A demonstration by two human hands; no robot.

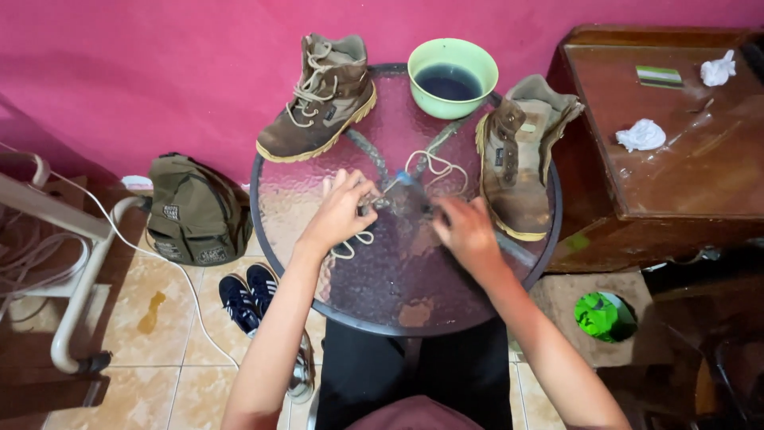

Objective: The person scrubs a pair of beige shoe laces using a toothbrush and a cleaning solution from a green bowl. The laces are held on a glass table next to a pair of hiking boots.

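Observation:
On a round glass table [286, 215] my left hand [341, 209] pinches a cream shoelace [436, 166] that loops toward the table's middle. My right hand [465, 231] grips a small brush with a blue head [406, 180] and presses it on the lace. A brown laced boot [322, 99] stands at the table's far left. An unlaced brown boot [517, 155] lies at the right. A green bowl of dark water [452, 77] sits between them at the back.
A wooden cabinet [676, 159] with crumpled tissues stands at the right. An olive bag [197, 211] and dark sneakers [247, 296] lie on the tiled floor at the left. A pink wall is behind. A box with a green object [601, 314] sits lower right.

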